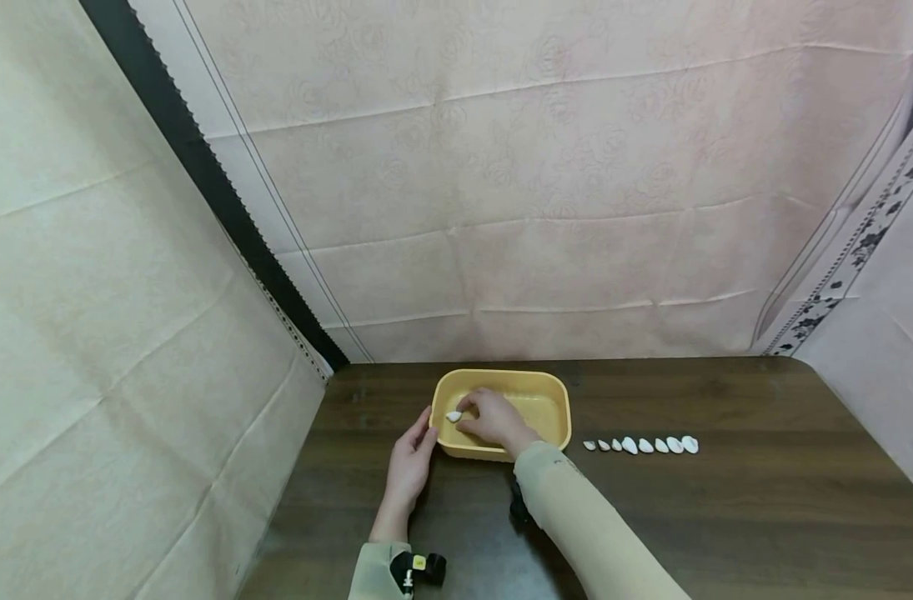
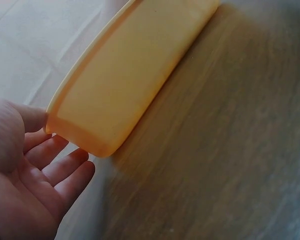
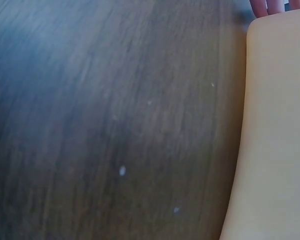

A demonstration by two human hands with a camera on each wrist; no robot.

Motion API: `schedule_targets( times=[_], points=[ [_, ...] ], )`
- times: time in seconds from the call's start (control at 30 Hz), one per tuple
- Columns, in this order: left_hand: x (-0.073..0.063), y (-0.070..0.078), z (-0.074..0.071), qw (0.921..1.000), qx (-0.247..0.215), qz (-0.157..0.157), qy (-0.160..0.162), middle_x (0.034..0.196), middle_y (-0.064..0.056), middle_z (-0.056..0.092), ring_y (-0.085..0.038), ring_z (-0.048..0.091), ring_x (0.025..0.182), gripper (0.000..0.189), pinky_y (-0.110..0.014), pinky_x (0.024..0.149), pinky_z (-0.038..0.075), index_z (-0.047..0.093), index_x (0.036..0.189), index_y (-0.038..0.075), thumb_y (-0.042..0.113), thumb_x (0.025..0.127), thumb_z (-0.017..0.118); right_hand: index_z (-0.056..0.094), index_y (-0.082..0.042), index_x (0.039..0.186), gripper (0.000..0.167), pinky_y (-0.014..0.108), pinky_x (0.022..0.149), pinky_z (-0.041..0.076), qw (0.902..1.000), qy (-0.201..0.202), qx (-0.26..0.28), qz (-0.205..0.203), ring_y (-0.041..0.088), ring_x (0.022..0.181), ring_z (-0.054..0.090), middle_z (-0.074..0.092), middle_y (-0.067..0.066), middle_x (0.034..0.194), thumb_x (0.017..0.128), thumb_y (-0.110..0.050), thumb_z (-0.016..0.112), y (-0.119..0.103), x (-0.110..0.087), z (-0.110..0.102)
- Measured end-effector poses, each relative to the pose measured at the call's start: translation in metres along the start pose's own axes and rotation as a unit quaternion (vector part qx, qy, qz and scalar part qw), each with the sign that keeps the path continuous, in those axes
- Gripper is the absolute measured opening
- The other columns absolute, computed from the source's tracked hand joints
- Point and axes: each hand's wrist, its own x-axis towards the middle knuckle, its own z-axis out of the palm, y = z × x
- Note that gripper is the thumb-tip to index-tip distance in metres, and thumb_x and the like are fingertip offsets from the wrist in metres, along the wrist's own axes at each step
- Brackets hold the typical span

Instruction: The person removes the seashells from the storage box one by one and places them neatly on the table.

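Note:
A yellow plastic tub (image 1: 539, 408) stands on the table. My left hand (image 1: 411, 458) holds its left end, thumb on the rim and fingers beneath it, as the left wrist view also shows. My right hand (image 1: 495, 421) is inside the tub, its curled thumb and index fingertips at a small white seashell (image 1: 453, 416) near the left wall. Only part of that hand's contact with the shell can be made out. In the right wrist view the tub's outer wall (image 3: 277, 115) hides the hand's work. Several white seashells (image 1: 645, 446) lie in a row right of the tub.
The brown wooden table (image 1: 726, 517) carries the tub and the shell row. Pale cloth (image 1: 546, 183) hangs behind its far edge, with more cloth (image 1: 141, 375) at the left side. A black wrist camera (image 1: 429, 569) is strapped on my left sleeve.

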Motion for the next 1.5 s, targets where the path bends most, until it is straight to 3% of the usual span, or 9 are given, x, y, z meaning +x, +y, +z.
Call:
schedule_targets(
  times=[0.2,0.4,0.6,0.97,1.13,1.33,1.5],
  points=[
    [0.000,0.000,-0.001,1.0000,-0.001,0.008,0.001,0.156,-0.017,0.055,-0.033,0.050,0.145,0.047,-0.052,0.120,0.040,0.051,0.158,0.002,0.011,0.112,0.057,0.070,-0.012,0.140,0.046,0.045,0.114,0.048,0.9978,-0.026,-0.045,-0.042,0.027,0.130,0.062,0.067,0.009,0.138,0.098,-0.026,0.082,-0.002,0.002,-0.001],
    [-0.001,0.002,-0.001,1.0000,-0.004,0.001,0.001,0.157,-0.015,0.055,-0.030,0.050,0.145,0.048,-0.050,0.120,0.041,0.052,0.158,0.006,0.014,0.112,0.059,0.072,-0.012,0.138,0.040,0.042,0.101,0.055,0.9936,-0.040,-0.053,-0.091,0.021,0.112,0.066,0.069,0.005,0.125,0.099,-0.019,0.080,-0.005,0.002,-0.001],
    [-0.001,0.003,-0.001,1.0000,-0.003,0.000,0.002,0.156,-0.017,0.055,-0.032,0.051,0.145,0.048,-0.051,0.119,0.042,0.051,0.158,0.004,0.013,0.112,0.058,0.077,-0.011,0.127,0.029,0.042,0.105,0.054,0.9955,-0.044,-0.038,-0.075,0.022,0.113,0.066,0.069,0.004,0.121,0.099,-0.020,0.079,-0.004,0.002,0.000],
    [-0.001,0.003,-0.001,1.0000,-0.002,-0.007,0.000,0.158,-0.016,0.054,-0.031,0.050,0.146,0.048,-0.050,0.119,0.041,0.051,0.159,0.005,0.014,0.112,0.058,0.077,-0.012,0.123,0.033,0.039,0.098,0.054,0.9970,-0.049,-0.031,-0.052,0.017,0.098,0.060,0.066,0.001,0.116,0.096,-0.031,0.083,-0.003,0.002,0.003],
    [-0.002,0.003,0.001,1.0000,-0.001,-0.002,-0.001,0.157,-0.017,0.054,-0.032,0.050,0.145,0.047,-0.051,0.119,0.041,0.052,0.158,0.004,0.013,0.112,0.058,0.078,-0.012,0.123,0.032,0.038,0.093,0.054,0.9980,-0.046,0.002,-0.043,0.015,0.093,0.060,0.068,-0.001,0.109,0.097,-0.029,0.083,0.001,-0.001,-0.001],
    [-0.002,0.002,0.003,1.0000,-0.004,-0.006,-0.001,0.158,-0.015,0.054,-0.032,0.049,0.147,0.048,-0.051,0.121,0.039,0.051,0.158,0.004,0.015,0.112,0.059,0.076,-0.012,0.125,0.033,0.036,0.087,0.058,0.9945,-0.045,0.093,-0.017,0.012,0.096,0.066,0.074,-0.004,0.107,0.097,-0.029,0.081,0.007,-0.010,-0.020],
    [-0.001,-0.001,0.001,1.0000,0.000,-0.007,0.002,0.160,-0.013,0.053,-0.031,0.047,0.149,0.050,-0.051,0.122,0.037,0.052,0.159,0.006,0.021,0.112,0.061,0.076,-0.012,0.127,0.036,0.036,0.086,0.058,0.9936,-0.015,0.111,-0.015,0.013,0.097,0.067,0.075,-0.004,0.110,0.096,-0.028,0.083,0.018,-0.024,-0.049]
  ],
)
